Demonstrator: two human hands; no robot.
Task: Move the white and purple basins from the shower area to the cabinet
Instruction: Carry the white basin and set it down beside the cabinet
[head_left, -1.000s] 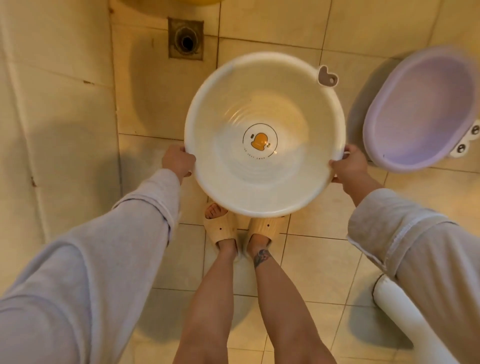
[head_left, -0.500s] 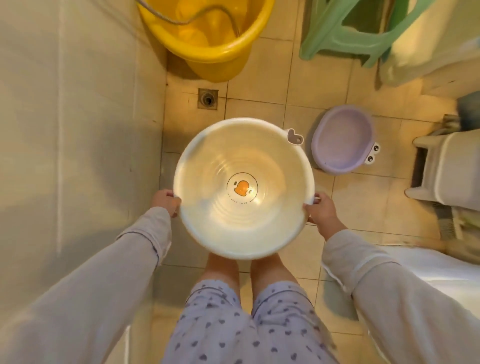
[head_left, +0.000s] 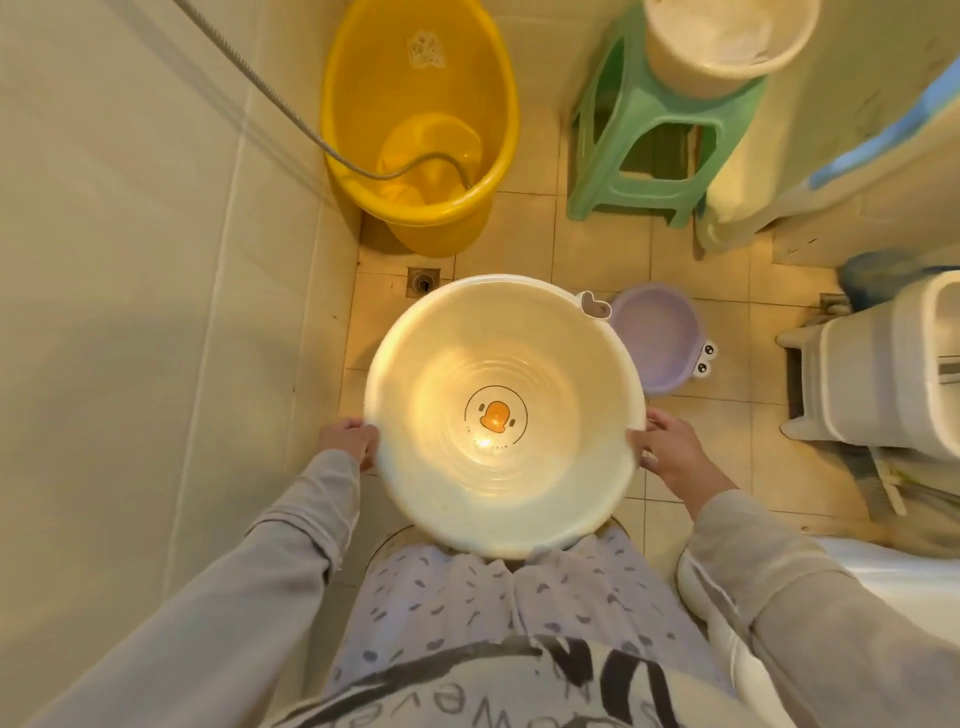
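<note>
I hold the white basin (head_left: 441, 364) level in front of my waist, well above the floor. It is round, empty, with an orange duck print at its bottom and a small grey tab on its far rim. My left hand (head_left: 349, 439) grips its left rim and my right hand (head_left: 670, 452) grips its right rim. The purple basin (head_left: 660, 335) sits on the tiled floor just right of and beyond the white one, partly hidden by it, with two googly eyes on its right edge.
A yellow tub (head_left: 421, 119) with a shower hose (head_left: 291, 111) in it stands at the far wall. A green stool (head_left: 644, 140) carries a white bucket (head_left: 727, 36). A floor drain (head_left: 423, 281) lies ahead. White plastic steps (head_left: 878, 384) and a toilet edge (head_left: 883, 587) are on the right.
I have stood up with the white basin, raising it from near the floor to waist height. The purple basin stays on the floor and now looks smaller and farther.
</note>
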